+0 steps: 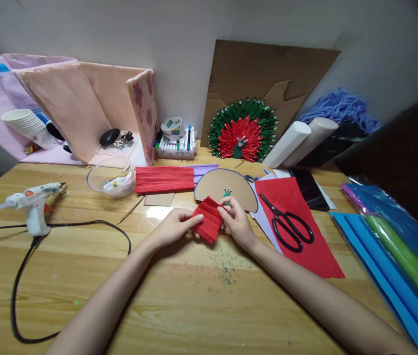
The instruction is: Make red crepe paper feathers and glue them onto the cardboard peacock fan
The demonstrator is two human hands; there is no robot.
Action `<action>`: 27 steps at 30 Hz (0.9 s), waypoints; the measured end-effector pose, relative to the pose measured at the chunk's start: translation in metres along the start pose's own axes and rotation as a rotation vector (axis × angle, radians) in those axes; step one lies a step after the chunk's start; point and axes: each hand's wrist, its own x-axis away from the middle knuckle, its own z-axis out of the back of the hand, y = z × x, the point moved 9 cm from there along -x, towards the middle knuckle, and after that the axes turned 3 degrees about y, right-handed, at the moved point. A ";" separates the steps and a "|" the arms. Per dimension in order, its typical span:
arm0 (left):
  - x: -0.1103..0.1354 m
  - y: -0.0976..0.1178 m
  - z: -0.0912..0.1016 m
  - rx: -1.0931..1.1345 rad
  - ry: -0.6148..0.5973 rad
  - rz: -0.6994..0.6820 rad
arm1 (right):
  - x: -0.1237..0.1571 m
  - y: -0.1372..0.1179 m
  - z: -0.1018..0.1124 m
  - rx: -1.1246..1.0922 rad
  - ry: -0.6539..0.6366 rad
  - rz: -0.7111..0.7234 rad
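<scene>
Between my two hands is a small piece of red crepe paper (209,223), creased into several folds and held above the table. My left hand (178,227) pinches its left edge with the thumb on top. On the other side, my right hand (235,222) grips the upper right edge between thumb and fingers. Just behind the hands lies a cardboard half-disc (227,180) with a blue rim and a small green crowned piece (227,193) on it. Black-handled scissors (286,223) rest on a red sheet (305,236) to the right.
A white glue gun (36,207) stands at left, its black cord (16,296) looping over the table. Behind are a clear bowl (94,180), folded red crepe paper (164,179), a marker box (177,149) and a red-green peacock craft (244,130). Wrapped rolls (371,266) line the right edge.
</scene>
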 end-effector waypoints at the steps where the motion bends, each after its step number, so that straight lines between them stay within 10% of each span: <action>1: 0.001 -0.001 0.003 -0.016 0.034 0.009 | 0.001 0.001 -0.004 0.002 -0.034 -0.014; 13: -0.002 0.008 0.020 -0.038 0.332 -0.160 | 0.003 -0.001 -0.021 0.127 -0.183 0.006; 27: -0.002 0.003 0.018 -0.046 0.346 -0.156 | 0.002 -0.004 -0.018 0.100 -0.139 -0.004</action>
